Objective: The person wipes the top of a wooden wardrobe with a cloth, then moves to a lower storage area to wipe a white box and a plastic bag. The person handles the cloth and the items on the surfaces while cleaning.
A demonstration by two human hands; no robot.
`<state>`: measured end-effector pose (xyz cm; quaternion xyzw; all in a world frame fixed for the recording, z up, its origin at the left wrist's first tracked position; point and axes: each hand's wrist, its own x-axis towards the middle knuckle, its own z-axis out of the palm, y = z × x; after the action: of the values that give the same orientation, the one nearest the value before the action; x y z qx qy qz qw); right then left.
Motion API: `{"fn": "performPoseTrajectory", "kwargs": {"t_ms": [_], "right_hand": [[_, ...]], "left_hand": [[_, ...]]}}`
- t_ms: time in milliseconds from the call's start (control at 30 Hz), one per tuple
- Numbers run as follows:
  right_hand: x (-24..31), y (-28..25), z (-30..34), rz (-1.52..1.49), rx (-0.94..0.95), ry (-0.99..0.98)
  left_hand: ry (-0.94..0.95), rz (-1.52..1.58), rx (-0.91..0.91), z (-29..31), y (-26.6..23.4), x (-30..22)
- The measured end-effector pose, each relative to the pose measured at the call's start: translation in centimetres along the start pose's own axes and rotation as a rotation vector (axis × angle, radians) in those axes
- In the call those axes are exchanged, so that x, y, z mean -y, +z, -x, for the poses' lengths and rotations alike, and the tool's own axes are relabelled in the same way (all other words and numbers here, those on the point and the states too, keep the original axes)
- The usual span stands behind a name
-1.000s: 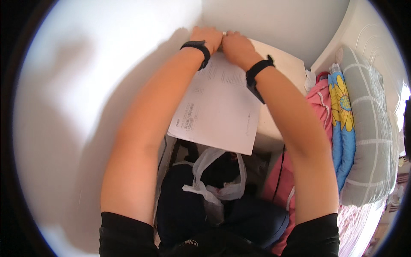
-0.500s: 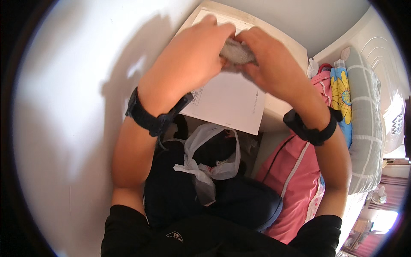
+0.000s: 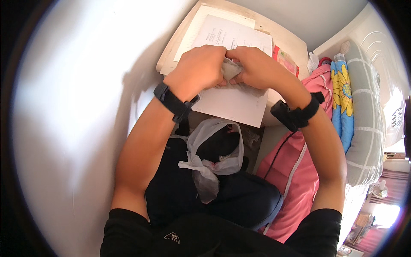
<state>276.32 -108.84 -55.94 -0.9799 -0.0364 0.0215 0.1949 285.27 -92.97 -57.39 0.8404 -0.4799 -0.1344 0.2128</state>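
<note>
A small piece of grey cloth [image 3: 232, 72] is stretched between my two hands above the printed paper sheets [image 3: 242, 105]. My left hand [image 3: 199, 66] is closed on its left side, fingers curled and thumb toward the middle. From the other side my right hand [image 3: 259, 68] pinches the cloth, its knuckles almost touching the left ones. Part of the cloth hangs below the right fingers, and its full shape is hidden. Both wrists wear black straps with small dark devices.
The papers lie on a pale tabletop [image 3: 171, 51] against the wall, with a red packet [image 3: 286, 62] at the right. A white plastic bag [image 3: 205, 135] sits by my legs. Pink fabric [image 3: 284, 171], a blue floral cloth [image 3: 342, 94] and a grey checked cushion [image 3: 364, 115] are stacked to the right.
Both hands have come down and nearer to me with the cloth, uncovering the upper part of the papers and the red packet. They hold the cloth in both frames.
</note>
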Motion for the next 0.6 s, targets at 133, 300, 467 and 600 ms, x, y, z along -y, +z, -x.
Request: {"fn": "performPoseTrajectory", "kwargs": {"t_ms": [133,300,467,600], "right_hand": [[-0.5,-1.4,-2.1,0.110,0.146,0.147],[-1.4,-2.6,-5.2,0.189,0.056,0.176],[-2.0,-1.1,-4.7,0.247,-0.042,0.127],[-1.7,-0.5,-2.2,0.120,0.035,0.144]], "left_hand": [[-0.007,-0.160,0.033,-2.2,-1.4,-1.4],[-0.052,-0.300,-0.020,-8.0,-1.5,0.8],[-0.034,-0.266,0.080,-7.4,-1.6,0.6],[-0.051,-0.238,0.156,-5.3,-1.2,-0.7]]}}
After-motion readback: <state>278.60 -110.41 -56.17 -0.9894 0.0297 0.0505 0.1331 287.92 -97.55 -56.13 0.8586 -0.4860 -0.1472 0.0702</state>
